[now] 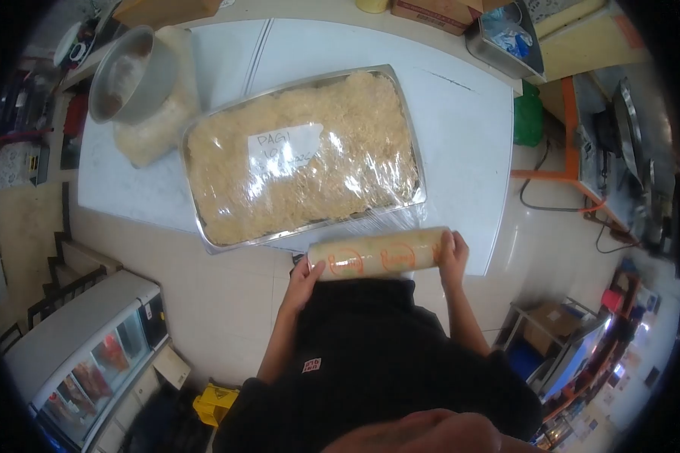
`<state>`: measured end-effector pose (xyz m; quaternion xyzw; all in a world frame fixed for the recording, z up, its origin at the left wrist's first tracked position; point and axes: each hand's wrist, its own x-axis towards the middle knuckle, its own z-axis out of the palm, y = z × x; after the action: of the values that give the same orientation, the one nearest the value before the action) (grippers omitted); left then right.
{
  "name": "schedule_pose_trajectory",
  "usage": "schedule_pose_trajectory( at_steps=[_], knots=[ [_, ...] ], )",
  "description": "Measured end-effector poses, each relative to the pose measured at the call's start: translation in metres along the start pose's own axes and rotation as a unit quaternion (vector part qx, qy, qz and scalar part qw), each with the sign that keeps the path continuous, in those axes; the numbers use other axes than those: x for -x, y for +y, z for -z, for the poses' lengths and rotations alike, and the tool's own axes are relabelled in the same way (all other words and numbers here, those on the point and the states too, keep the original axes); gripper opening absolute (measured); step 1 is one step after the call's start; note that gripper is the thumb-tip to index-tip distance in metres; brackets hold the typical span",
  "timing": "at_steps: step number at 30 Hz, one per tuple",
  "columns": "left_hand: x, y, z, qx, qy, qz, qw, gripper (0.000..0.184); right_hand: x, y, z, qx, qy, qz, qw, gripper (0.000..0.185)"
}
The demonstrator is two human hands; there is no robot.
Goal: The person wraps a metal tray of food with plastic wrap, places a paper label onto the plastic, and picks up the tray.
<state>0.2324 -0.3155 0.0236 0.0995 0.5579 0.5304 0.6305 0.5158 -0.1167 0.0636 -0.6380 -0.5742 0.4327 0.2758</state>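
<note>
Between my two hands is a thick roll of plastic wrap (378,254) with orange print, held level at the table's near edge. My left hand (304,281) grips its left end, and my right hand (452,259) is wrapped round the right end. A sheet of clear film runs from the roll toward a large metal tray (206,240). The tray is heaped with a crumbly, tan food (355,151) under shiny film. A white paper label (283,147) with handwriting lies on the food; its top line seems to read "PAGI".
A metal bowl (134,75) rests on a bag of pale stuff (155,136) at the left of the white table (468,166). Cardboard boxes (434,13) and a metal container (499,49) stand along the back. A glass-fronted display case (98,370) is at lower left.
</note>
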Motion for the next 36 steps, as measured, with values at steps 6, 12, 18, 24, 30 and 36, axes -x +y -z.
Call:
schedule_pose_trajectory(
  at_steps=[6, 12, 18, 24, 30, 36],
  knots=[
    [0.07, 0.029, -0.014, -0.008, -0.157, -0.003, 0.987, 0.043, 0.038, -0.079, 0.066, 0.016, 0.09, 0.104, 0.99, 0.028],
    [0.101, 0.067, -0.028, -0.113, -0.287, -0.146, 0.94, 0.035, 0.082, -0.104, 0.134, -0.044, 0.005, 0.19, 0.981, 0.026],
    [0.091, 0.001, -0.014, -0.095, -0.221, -0.016, 0.971, 0.039, 0.073, -0.052, 0.085, 0.074, 0.046, 0.04, 0.995, 0.035],
    [0.01, -0.02, -0.032, -0.048, -0.141, 0.007, 0.989, 0.043, -0.028, 0.045, 0.041, 0.183, 0.055, 0.097, 0.977, 0.056],
    [-0.044, -0.022, -0.025, 0.071, 0.036, -0.076, 0.994, 0.044, -0.093, 0.048, -0.027, 0.222, -0.039, 0.058, 0.973, 0.055],
    [-0.068, -0.022, -0.021, 0.042, 0.085, -0.14, 0.986, 0.041, -0.097, 0.053, -0.053, 0.078, 0.041, 0.119, 0.989, 0.047]
  ],
)
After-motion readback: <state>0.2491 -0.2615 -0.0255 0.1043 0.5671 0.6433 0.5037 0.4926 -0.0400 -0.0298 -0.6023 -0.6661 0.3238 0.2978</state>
